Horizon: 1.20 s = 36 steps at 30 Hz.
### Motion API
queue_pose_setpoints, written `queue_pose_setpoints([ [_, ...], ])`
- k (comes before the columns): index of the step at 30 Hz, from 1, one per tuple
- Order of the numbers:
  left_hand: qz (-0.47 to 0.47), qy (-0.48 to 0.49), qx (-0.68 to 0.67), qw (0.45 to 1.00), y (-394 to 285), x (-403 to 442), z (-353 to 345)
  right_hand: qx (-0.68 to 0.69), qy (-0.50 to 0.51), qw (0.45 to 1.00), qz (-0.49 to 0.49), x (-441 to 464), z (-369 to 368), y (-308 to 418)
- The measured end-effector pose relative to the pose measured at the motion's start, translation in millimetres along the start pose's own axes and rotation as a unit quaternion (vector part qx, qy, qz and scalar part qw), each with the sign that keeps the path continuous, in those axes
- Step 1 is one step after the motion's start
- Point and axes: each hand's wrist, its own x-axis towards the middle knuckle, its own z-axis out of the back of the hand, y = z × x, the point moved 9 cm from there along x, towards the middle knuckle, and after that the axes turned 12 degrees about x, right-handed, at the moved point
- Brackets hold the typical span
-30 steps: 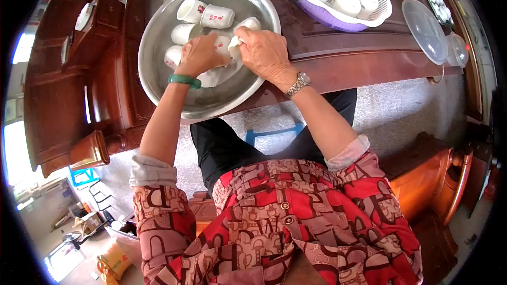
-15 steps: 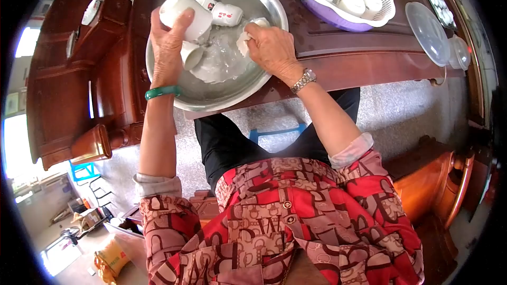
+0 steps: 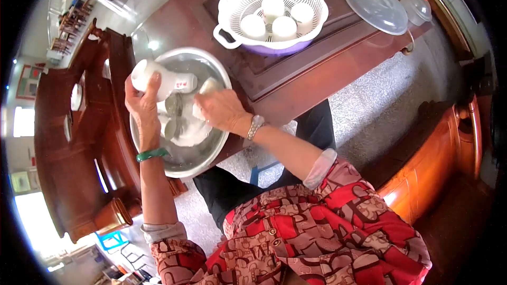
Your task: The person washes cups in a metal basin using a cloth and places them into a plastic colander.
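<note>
My left hand (image 3: 143, 106) grips a white cup (image 3: 146, 75) above the metal basin (image 3: 206, 154), with the thumb across its side. Close beside it is a white cup with red print (image 3: 186, 82). Another white cup (image 3: 168, 126) lies tilted in the water near my left wrist. My right hand (image 3: 224, 110) is closed on a white cloth (image 3: 209, 86) over the right side of the basin. Its fingertips are partly hidden by the cloth and slightly blurred.
A white strainer basket (image 3: 232, 18) holding several white cups sits in a purple bowl (image 3: 280, 48) on the dark wooden table (image 3: 322, 68). Farther right are a clear plastic lid (image 3: 376, 8) and a lidded container (image 3: 417, 8). A wooden chair (image 3: 422, 179) stands at right.
The head view has turned, so the basin appears lower and farther left and the basket more central. Both hands still hold the cup and the cloth over the basin.
</note>
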Motion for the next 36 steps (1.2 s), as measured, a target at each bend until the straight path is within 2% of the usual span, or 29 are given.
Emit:
queue_pose_setpoints([
  [4,-0.061,0.052,0.003,0.997,-51.6,36.1,-75.8,0.038,-0.028,0.999,0.018,-1.3,3.9,2.4],
  [6,-0.082,0.078,0.036,0.993,-74.6,55.2,-122.1,0.065,-0.008,0.998,0.017,2.0,4.1,2.6],
  [8,-0.077,0.112,0.034,0.99,-100.1,65.3,-169.7,0.076,-0.02,0.997,0.021,0.1,1.9,-1.0],
  [10,-0.124,0.148,0.058,0.979,-105.3,88.0,-217.8,0.103,-0.022,0.994,0.017,-1.1,0.2,-3.2],
  [12,-0.072,0.192,0.019,0.978,-99.2,102.3,-263.5,0.117,-0.031,0.993,0.014,-1.1,8.0,-1.0],
  [14,-0.077,0.201,0.041,0.976,-101.3,108.0,-298.6,0.102,-0.023,0.994,0.016,-0.3,15.7,2.3],
  [16,-0.023,0.234,0.044,0.971,-89.2,107.4,-334.1,0.124,-0.026,0.992,0.027,-1.9,19.2,3.3],
  [17,-0.031,0.231,0.091,0.968,-81.3,112.7,-348.1,0.143,-0.033,0.989,0.029,-3.3,19.6,1.3],
  [19,-0.036,0.245,0.11,0.963,-69.0,115.3,-369.9,0.163,-0.041,0.986,0.025,-6.0,18.2,-4.4],
  [22,-0.052,0.291,0.154,0.943,-57.3,122.6,-396.8,0.144,0.012,0.987,0.065,-9.3,-4.1,1.1],
  [24,-0.078,0.289,0.212,0.93,-55.5,126.9,-406.6,0.158,-0.077,0.983,0.058,-9.1,-8.6,-3.8],
  [26,-0.066,0.311,0.211,0.924,-51.5,125.8,-414.2,0.213,-0.081,0.972,0.059,-10.9,-29.3,-6.6],
  [27,-0.056,0.331,0.208,0.919,-48.5,123.4,-419.1,0.246,-0.118,0.961,0.057,-13.5,-54.3,-10.7],
  [29,-0.045,0.338,0.189,0.921,-42.7,118.6,-422.5,0.28,-0.155,0.946,0.053,-13.8,-57.4,-14.7],
  [33,-0.055,0.348,0.188,0.917,-34.9,115.2,-428.3,0.215,-0.088,0.971,0.048,-15.8,-50.0,-8.5],
  [36,-0.095,0.379,0.187,0.901,-33.6,116.1,-422.7,0.192,-0.043,0.979,0.057,-11.2,5.0,-1.3],
])
